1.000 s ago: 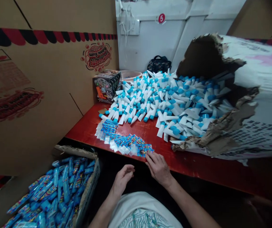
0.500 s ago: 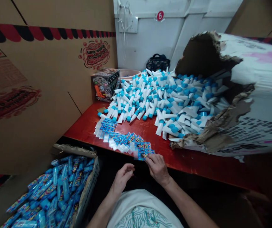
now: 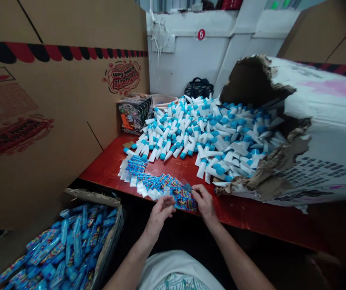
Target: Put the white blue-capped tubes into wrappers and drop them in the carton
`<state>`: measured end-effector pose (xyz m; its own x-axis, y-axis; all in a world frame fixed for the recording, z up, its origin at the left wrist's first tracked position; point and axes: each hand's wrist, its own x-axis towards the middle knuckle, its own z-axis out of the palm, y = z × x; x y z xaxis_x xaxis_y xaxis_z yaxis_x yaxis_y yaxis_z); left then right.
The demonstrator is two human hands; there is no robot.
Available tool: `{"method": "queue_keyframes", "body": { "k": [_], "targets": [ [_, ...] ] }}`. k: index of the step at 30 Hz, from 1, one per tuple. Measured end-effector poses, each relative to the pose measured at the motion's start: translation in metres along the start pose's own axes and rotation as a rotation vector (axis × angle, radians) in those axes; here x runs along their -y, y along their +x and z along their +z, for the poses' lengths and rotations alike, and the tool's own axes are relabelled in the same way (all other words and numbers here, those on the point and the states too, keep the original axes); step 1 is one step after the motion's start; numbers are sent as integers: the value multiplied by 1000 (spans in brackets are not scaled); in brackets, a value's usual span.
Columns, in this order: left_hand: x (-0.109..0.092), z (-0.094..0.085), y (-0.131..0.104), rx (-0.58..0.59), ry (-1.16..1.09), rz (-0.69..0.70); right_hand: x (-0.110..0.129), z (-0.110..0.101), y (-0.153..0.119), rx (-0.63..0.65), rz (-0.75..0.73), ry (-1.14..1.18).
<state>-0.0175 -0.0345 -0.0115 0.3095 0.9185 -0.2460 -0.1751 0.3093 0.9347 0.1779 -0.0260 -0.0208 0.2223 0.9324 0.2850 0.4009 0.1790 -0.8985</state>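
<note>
**My left hand (image 3: 160, 211) has risen to the packets**

Since the earlier frame I have brought my left hand up and inward, from below the table edge to the near end of the fanned row of packets (image 3: 151, 182). My right hand (image 3: 204, 202) has moved a little too, and the clear film of a printed packet (image 3: 187, 187) now shows beside its fingertips.

With my right hand I have thumb and forefinger pressed together, pinching that packet by its edge—the other fingers curl in behind. My left is half open, fingers bent and thumb apart, with nothing visible in it; its fingertips are right by the printed packets, but I cannot tell whether they touch.

The row curves across the red table (image 3: 100, 172), clear ends mostly toward me. Beyond it lies the heap of white tubes (image 3: 187, 125) with blue caps, spreading from the torn white carton (image 3: 326, 149) on the right. Low on my left—a box of blue packed tubes (image 3: 77, 245).
</note>
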Motion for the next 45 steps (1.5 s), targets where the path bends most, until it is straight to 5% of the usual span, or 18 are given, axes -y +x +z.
{"method": "queue_keyframes", "body": {
  "k": [5,10,20,28,35,42,45],
  "targets": [
    [-18,27,39,60,-163,21,17,6,20,195,148,266],
    [-21,35,60,-87,-370,92,19,16,23,235,225,389],
    [-13,16,79,-184,-226,214,8,45,37,215,385,416],
    [-24,3,98,-304,-266,172,11,68,62,265,376,499],
    [-34,-14,101,-82,-403,119,11,78,80,295,408,489],
    [-31,-24,108,-293,-537,135,17,94,92,515,359,373],
    [-36,-33,109,-352,-642,126,12,93,115,459,240,190]
  ]
}}
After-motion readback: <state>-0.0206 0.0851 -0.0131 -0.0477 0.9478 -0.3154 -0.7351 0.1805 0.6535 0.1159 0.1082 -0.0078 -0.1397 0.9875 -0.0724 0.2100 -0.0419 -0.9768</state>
